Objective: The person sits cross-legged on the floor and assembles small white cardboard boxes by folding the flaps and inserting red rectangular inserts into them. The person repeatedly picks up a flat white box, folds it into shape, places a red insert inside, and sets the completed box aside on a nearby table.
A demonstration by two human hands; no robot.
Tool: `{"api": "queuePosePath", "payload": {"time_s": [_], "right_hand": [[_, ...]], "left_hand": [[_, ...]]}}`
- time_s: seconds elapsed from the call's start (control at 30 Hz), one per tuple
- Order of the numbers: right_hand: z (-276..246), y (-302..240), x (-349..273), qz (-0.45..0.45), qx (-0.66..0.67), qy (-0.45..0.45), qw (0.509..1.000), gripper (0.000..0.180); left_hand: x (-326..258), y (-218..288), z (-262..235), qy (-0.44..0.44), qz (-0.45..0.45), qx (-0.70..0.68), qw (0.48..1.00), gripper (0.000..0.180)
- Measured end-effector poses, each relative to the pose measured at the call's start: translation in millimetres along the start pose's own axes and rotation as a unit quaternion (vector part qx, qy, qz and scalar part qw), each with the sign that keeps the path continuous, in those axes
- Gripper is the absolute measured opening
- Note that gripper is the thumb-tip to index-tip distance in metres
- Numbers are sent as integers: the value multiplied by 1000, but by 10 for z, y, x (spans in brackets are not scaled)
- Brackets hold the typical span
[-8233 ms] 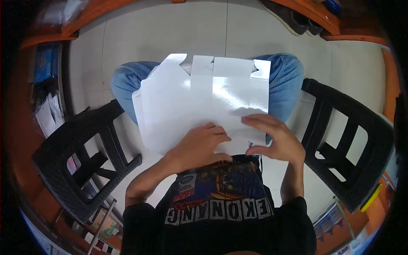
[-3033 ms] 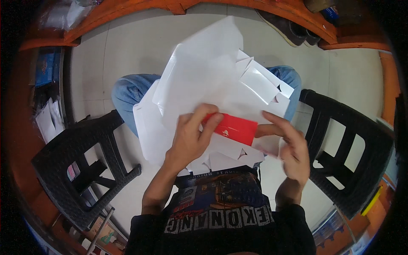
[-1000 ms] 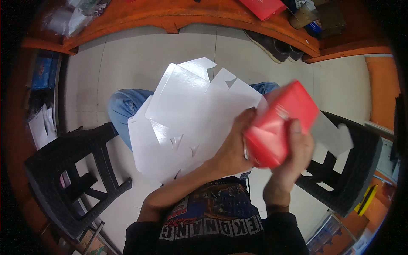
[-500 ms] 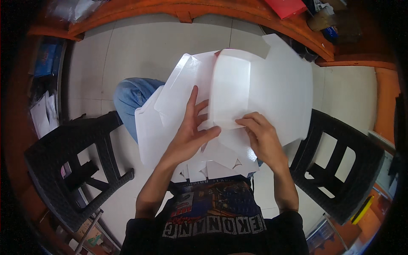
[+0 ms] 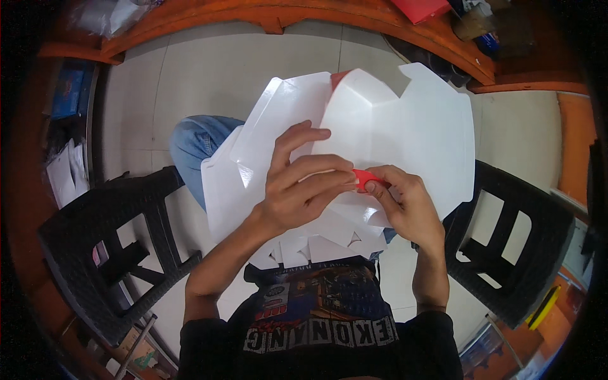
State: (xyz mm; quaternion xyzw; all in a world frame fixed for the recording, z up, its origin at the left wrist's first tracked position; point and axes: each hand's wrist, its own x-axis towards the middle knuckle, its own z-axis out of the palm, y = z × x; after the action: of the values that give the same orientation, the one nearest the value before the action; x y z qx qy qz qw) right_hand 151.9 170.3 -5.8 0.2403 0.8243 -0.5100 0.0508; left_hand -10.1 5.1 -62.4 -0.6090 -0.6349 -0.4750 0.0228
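A part-folded cardboard box (image 5: 421, 133), white inside and red outside, lies over my lap with one wall standing up. At its near corner a small flap (image 5: 363, 179) is bent over and shows its red side. My right hand (image 5: 408, 199) pinches this flap between thumb and fingers. The fingertips of my left hand (image 5: 307, 183) press on the flap's left end, with the index finger raised and bent above. Under the folded box lie more flat white box sheets (image 5: 228, 183), with notched tabs at the near edge.
Black plastic stools stand at the left (image 5: 117, 247) and right (image 5: 506, 240). An orange wooden bench or shelf (image 5: 272, 22) curves across the far side, with a red item (image 5: 423, 9) on it. My jeans-clad knee (image 5: 196, 142) shows at the left, above a tiled floor.
My left hand has moved right to the near corner, meeting my right hand. The flap there is now bent so its red side shows. The box has shifted slightly right.
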Motion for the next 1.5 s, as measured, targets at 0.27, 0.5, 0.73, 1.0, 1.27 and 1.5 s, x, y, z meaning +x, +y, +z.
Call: {"api": "queuePosePath", "payload": {"time_s": [0.27,0.5,0.73,1.0,1.27,1.5], "right_hand": [[-228,-145,-126,-111,-57,36,992,13],[-336,-239,-139,-186,-75,21,979,14],[-362,-221,-126,-155,-64,21,986,18],[-361,-283,-87,-96,-32,16,995,60],[-372,-257,-57,-124,-94,7,988,73],[-365,-350,-519,-364,46,330,870,34]], "left_hand": [[286,253,106,-74,-37,-59,995,19],[343,141,6,-89,-44,-135,986,23],[392,174,19,-146,-64,-141,977,30],[352,229,13,-134,-104,-154,973,36],[474,327,-115,-266,-122,5,956,21],[437,399,-270,-199,-208,-14,958,18]]}}
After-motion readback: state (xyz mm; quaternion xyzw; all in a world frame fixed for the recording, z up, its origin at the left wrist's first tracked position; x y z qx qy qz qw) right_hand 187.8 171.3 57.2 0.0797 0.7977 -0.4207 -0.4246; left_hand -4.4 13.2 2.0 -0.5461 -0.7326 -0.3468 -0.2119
